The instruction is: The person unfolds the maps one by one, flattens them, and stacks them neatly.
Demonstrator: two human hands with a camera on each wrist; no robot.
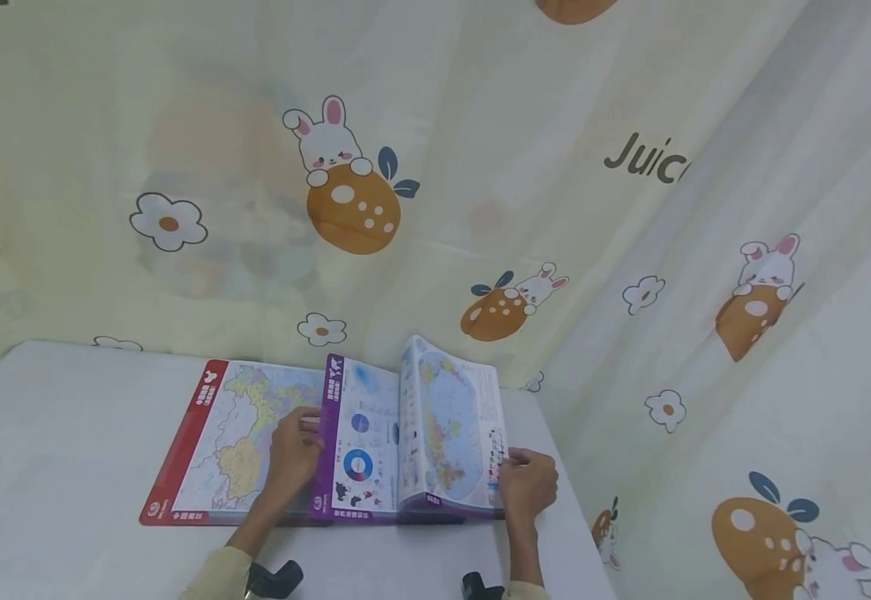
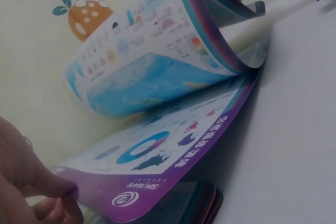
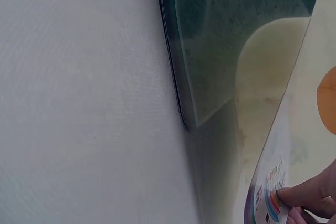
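Note:
A purple-edged folding map (image 1: pixel 367 400) is spread partly open, its right panel with a world map (image 1: pixel 446 425) raised and curved up from the fold. My left hand (image 1: pixel 294 454) pinches the purple left border between thumb and fingers; in the left wrist view that border (image 2: pixel 100 195) is lifted off the dark stacked sheets (image 2: pixel 197 203) below. On the other side, my right hand (image 1: pixel 528 483) pinches the right edge of the raised panel. The right wrist view has the thumb (image 3: pixel 302 192) on its printed corner. A red-bordered map (image 1: pixel 217 442) lies flat under the left forearm, partly covered by the purple-edged one.
The white table (image 1: pixel 52 433) extends to the left and in front of the maps. Behind and to the right hangs a pale curtain (image 1: pixel 480 167) printed with rabbits, oranges and flowers. Dark wrist-worn devices (image 1: pixel 276 579) show at the lower edge.

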